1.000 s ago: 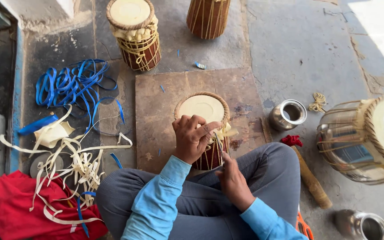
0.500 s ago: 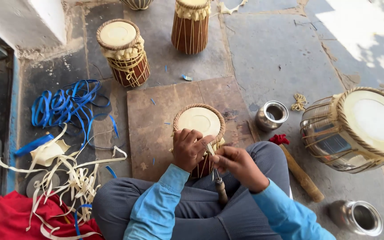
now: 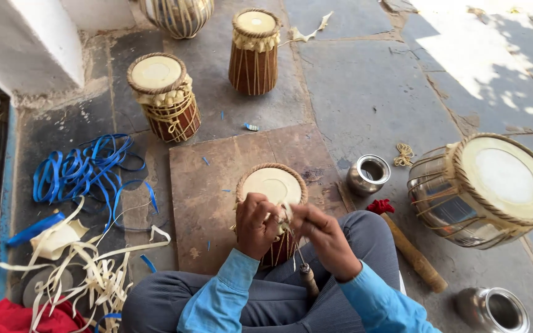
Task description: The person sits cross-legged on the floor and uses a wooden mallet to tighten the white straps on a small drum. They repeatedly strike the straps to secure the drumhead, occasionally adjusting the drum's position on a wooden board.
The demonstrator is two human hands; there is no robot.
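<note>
head view: only camera, looks down at a person sitting cross-legged on a stone floor
drum (image 3: 271,188): small, upright on a brown board (image 3: 217,185), wedged between the knees, pale skin faces up
left hand (image 3: 255,223): on the near rim of the drum, fingers curled and clamped on the pale lacing there
right hand (image 3: 327,237): just right of the left hand, fingers closed on a pale strap end at the rim; a wooden-handled tool (image 3: 306,275) hangs below it, exact grip hidden
key relation: drum sits straight ahead of both hands, long axis vertical; work spot is the near rim, left hand nearer to it, touching
left side: blue straps (image 3: 78,169), pale strips (image 3: 94,271)
far side: two upright drums (image 3: 165,95) (image 3: 253,50)
right side: big metal drum (image 3: 485,188) on its side, steel cup (image 3: 368,174), wooden mallet (image 3: 411,251)
</note>
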